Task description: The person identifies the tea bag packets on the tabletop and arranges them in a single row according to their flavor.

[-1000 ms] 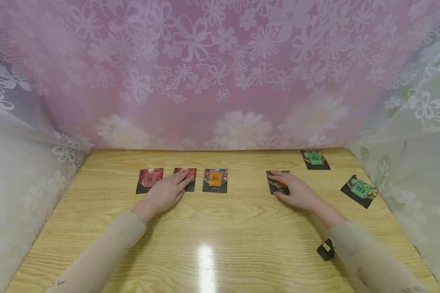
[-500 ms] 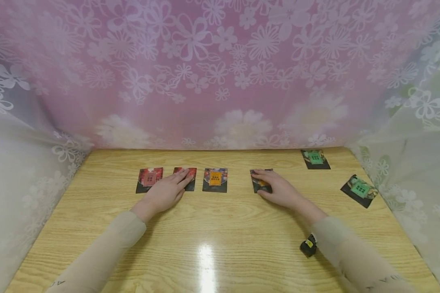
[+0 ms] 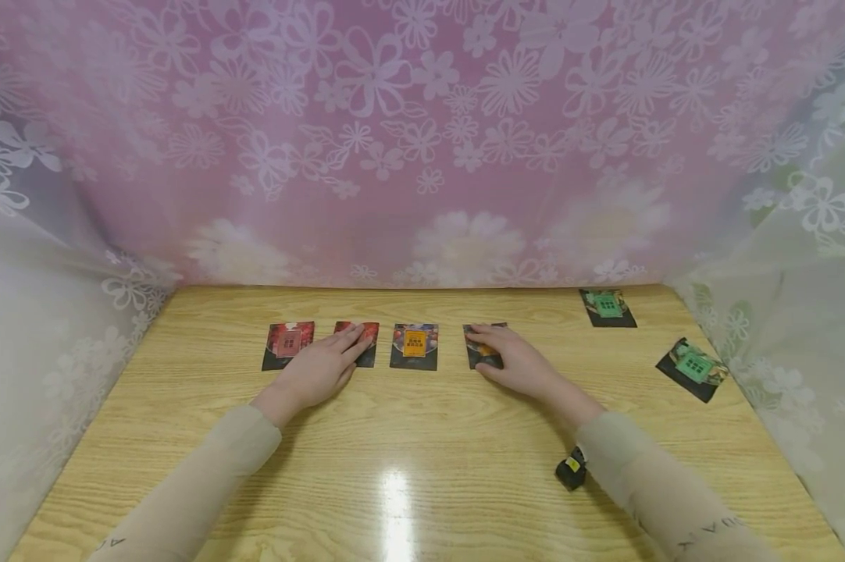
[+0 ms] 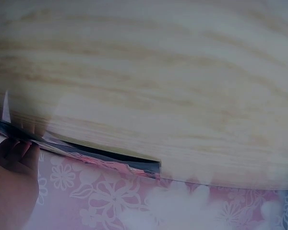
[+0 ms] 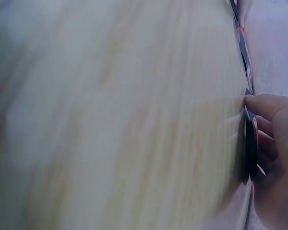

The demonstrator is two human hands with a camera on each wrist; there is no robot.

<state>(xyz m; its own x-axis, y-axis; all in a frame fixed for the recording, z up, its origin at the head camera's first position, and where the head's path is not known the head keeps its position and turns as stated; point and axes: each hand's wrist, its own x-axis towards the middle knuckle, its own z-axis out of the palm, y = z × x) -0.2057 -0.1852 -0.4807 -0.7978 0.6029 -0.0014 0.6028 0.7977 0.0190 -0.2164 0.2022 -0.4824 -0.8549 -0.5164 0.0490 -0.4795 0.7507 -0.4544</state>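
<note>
My left hand [image 3: 317, 367] [image 4: 14, 187] lies with its fingers extended flat over a red packet [image 3: 368, 357], touching it; its wrist is beside the leftmost red packet [image 3: 289, 342]. Just right of the covered one lies a packet with an orange label [image 3: 414, 345], face up and untouched. My right hand [image 3: 524, 363] [image 5: 278, 143] holds another orange-labelled packet [image 3: 473, 357] [image 5: 251, 148] on the table, thumb at its near edge and fingers over its far part. Its label is partly hidden by the fingers. A small gap separates the two orange-labelled packets.
Two green-labelled packets lie at the right, one near the back edge [image 3: 608, 307], one tilted near the right edge [image 3: 693, 369]. A small black object [image 3: 572, 470] is at the right sleeve. Flowered cloth [image 3: 422, 156] hangs behind the wooden table [image 3: 324, 468].
My right hand has slid its orange-labelled packet leftward across the table, nearer the other orange-labelled one. The black object at the right sleeve has moved left too. My left hand has stayed in place.
</note>
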